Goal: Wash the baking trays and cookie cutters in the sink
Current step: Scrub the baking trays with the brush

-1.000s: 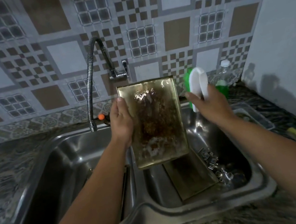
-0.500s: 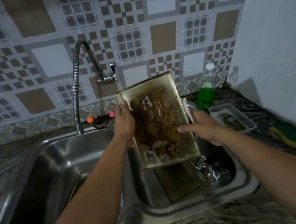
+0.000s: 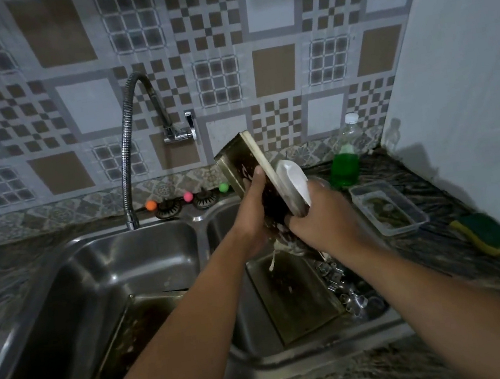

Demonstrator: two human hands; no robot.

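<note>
A greasy rectangular baking tray point(image 3: 239, 161) stands nearly on edge over the right sink basin point(image 3: 252, 344). My left hand point(image 3: 254, 213) grips the tray's left side, thumb on its dirty face. Behind the tray's right rim, my right hand point(image 3: 321, 217) holds a white-handled scrub brush point(image 3: 294, 182). A second tray point(image 3: 294, 296) lies in the right basin, with several metal cookie cutters point(image 3: 342, 285) beside it. A third dirty tray point(image 3: 135, 339) leans in the left basin point(image 3: 71, 281).
A flexible steel faucet point(image 3: 129, 152) arches over the left basin. A green dish-soap bottle point(image 3: 346, 158), a clear plastic container point(image 3: 387, 207) and a green-yellow sponge point(image 3: 484, 234) sit on the right counter. A white wall point(image 3: 466, 59) closes the right side.
The held tray turned from facing me to nearly edge-on. My right hand moved from the tray's front edge to behind its right rim, and the white brush shows again.
</note>
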